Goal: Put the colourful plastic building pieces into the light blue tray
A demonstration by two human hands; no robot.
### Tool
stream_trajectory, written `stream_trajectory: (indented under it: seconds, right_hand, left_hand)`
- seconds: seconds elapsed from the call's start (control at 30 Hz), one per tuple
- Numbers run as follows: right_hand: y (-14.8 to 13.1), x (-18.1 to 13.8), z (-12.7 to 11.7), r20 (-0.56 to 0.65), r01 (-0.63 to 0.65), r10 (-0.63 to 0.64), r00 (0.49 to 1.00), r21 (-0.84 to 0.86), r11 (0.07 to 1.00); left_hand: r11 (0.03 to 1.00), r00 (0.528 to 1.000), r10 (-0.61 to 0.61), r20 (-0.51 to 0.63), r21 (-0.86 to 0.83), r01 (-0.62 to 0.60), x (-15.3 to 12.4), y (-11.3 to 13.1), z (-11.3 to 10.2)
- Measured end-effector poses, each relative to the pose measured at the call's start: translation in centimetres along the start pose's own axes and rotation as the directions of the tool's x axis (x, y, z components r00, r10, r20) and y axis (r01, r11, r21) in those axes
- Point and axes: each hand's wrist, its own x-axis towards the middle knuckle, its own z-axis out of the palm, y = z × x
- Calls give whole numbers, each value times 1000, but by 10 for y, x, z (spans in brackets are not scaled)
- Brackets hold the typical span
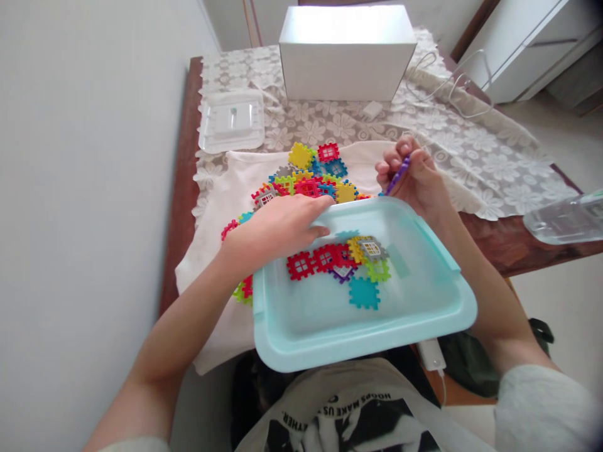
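A light blue plastic bin [301, 336] tilts towards me near the table's front edge. Over its far-left rim lies my left hand [287, 223], thumb inside the bin and fingers reaching along the far rim. Between the thumb and fingers of my right hand [419, 172], a purple interlocking tile [398, 175] is pinched, seen nearly edge-on beyond the bin's far-right corner. Several tiles rest in the bin, among them a red window tile [300, 265] and a teal square tile [364, 293]. Behind the bin, many colourful tiles [307, 187] are heaped on a white cloth [211, 232].
At the table's back stands a white box [347, 69], with a white plug [372, 111] before it. A clear plastic lid [232, 120] lies back left. A clear bottle [560, 220] lies at the right edge, and a white cable [452, 88] loops back right. A wall borders the left.
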Motion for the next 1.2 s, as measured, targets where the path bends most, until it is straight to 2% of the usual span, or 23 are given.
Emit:
stream_trajectory:
  seconds: [0.1,0.17,0.23,0.33,0.4,0.5,0.57,0.6,0.67,0.73,0.8,0.87,0.97,1.2]
  right_hand:
    - [-5,-6,0,60,19,-28,998,149,989]
    - [-10,-10,3,156,58,-89,984,196,979]
    - [-17,-15,7,267,82,-120,956,149,985]
    - [-22,-19,12,379,39,-37,925,2,999]
    - [-17,-17,13,365,-3,20,931,-48,999]
    - [4,-5,9,230,-9,19,973,-45,999]
    - [23,4,3,118,25,0,993,-207,978]
    - [33,8,0,86,50,-19,996,-373,927]
    - [52,15,-7,95,103,-52,994,-683,723]
    - [66,19,-13,161,149,-24,987,-828,540]
    - [76,22,-17,202,173,10,979,-862,477]
    - [81,23,-19,200,171,2,980,-845,506]
    - [83,24,-21,162,154,-40,986,-785,600]
    - [71,24,-18,124,105,-31,992,-656,747]
  left_hand:
    - [1000,1000,9,3,-6,-9,0,0,1]
    - [1000,1000,21,-14,-13,-21,0,0,2]
    - [1000,1000,23,-12,-15,-23,0,1,1]
    - [1000,1000,11,14,-19,-11,0,2,-1]
    - [1000,1000,2,22,-25,-1,0,2,-3]
    - [1000,1000,-8,18,-27,9,0,2,-3]
    - [1000,1000,-10,11,-21,10,0,1,-1]
    - [1000,1000,-10,9,-15,10,0,1,-1]
    - [1000,1000,-8,3,-7,8,1,0,0]
    - [1000,1000,2,0,-2,-2,1,0,0]
    - [1000,1000,11,-7,-1,-11,0,0,0]
    - [1000,1000,14,-6,-2,-14,0,1,-2]
    - [1000,1000,18,2,-9,-18,-1,1,-2]
    - [1000,1000,13,1,-16,-13,0,-2,1]
